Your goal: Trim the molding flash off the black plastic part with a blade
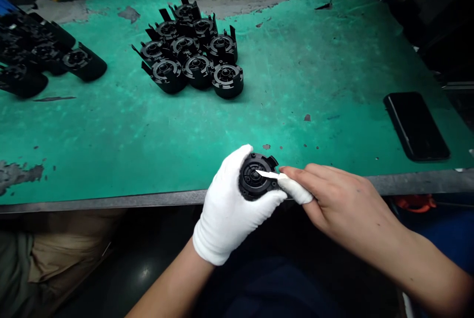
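My left hand (231, 204), in a white glove, is wrapped around a round black plastic part (255, 176) at the front edge of the table. The part's ringed face is turned up, with small tabs on its rim. My right hand (329, 192) has no glove, apart from a white covering around the thumb. Between its fingers is a small knife (267, 175) with a bright, pointed blade. The blade's tip lies over the middle of the black part; whether it touches cannot be made out. The knife's handle is hidden in my hand.
Several black cylindrical housings (198, 68) stand grouped on the worn green table (314, 76). More black housings (85, 63) are at the far left. A black phone (416, 125) lies at the right. Someone's clothed leg (62, 249) shows at the lower left.
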The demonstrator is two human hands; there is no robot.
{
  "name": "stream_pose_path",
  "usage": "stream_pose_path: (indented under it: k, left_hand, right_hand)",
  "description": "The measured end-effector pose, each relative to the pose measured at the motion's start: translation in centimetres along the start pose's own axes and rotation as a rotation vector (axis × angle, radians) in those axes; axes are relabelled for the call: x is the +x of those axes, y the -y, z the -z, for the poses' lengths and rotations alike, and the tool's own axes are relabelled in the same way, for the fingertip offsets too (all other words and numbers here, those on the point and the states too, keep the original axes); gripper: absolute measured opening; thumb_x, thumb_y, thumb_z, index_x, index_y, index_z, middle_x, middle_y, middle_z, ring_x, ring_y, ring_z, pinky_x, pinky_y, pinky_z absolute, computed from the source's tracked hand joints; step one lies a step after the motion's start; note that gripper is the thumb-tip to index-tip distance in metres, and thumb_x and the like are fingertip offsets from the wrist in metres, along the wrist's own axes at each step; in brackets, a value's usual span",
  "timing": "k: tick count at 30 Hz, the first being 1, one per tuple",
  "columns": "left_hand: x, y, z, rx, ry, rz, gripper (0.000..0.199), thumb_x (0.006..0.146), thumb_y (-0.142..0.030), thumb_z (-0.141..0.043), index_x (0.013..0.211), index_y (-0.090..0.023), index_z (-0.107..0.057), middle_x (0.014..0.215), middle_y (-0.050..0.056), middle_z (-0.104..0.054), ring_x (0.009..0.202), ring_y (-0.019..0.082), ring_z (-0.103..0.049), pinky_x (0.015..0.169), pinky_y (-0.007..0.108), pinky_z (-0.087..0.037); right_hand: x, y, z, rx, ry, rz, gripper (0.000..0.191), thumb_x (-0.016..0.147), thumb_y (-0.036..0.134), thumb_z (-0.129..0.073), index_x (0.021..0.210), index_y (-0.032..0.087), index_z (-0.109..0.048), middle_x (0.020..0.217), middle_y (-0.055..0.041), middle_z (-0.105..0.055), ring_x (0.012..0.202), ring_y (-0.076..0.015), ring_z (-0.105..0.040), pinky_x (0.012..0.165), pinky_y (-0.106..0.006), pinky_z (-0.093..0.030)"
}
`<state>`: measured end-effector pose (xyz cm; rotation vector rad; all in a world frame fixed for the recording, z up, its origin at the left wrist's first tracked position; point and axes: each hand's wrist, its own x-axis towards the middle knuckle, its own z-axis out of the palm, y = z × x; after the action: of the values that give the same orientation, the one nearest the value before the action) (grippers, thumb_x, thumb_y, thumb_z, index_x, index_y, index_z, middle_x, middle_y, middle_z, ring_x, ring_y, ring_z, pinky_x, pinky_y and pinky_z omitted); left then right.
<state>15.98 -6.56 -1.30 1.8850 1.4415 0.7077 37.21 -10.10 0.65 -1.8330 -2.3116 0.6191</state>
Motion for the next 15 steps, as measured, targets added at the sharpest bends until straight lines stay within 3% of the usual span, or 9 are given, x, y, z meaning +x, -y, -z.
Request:
stream_pose_path:
  k: [11,15]
  left_hand:
    - [-0.2,-0.5,-1.5,0.059,-0.164,-0.006,0.065,0.076,-0.034,-0.078,0.134,-0.014,-0.055,0.13,0.011,-0.065,0.122,0.023,-0.063,0.111,0.036,-0.05]
    - [-0.4,-0.3,-1.5,0.05,-0.165,-0.016,0.067,0.078,-0.038,-0.079,0.135,-0.014,-0.054,0.131,0.012,-0.065,0.123,0.024,-0.063,0.111,0.039,-0.051]
  right_hand:
    - [1.1,1.0,-0.2,-0.189,-0.013,-0.093,0.041,0.098,0.022,-0.047,0.135,0.03,-0.062,0.088,-0.0005,-0.067,0.077,-0.0234,-0.067,0.058,-0.037,-0.037]
    - [1.1,0.5,-0.2,-0.038,0.029,-0.1,0.039,0.1,0.026,-0.045,0.135,0.032,-0.061,0.097,-0.0014,-0.071,0.086,-0.0244,-0.07,0.066,-0.037,-0.045]
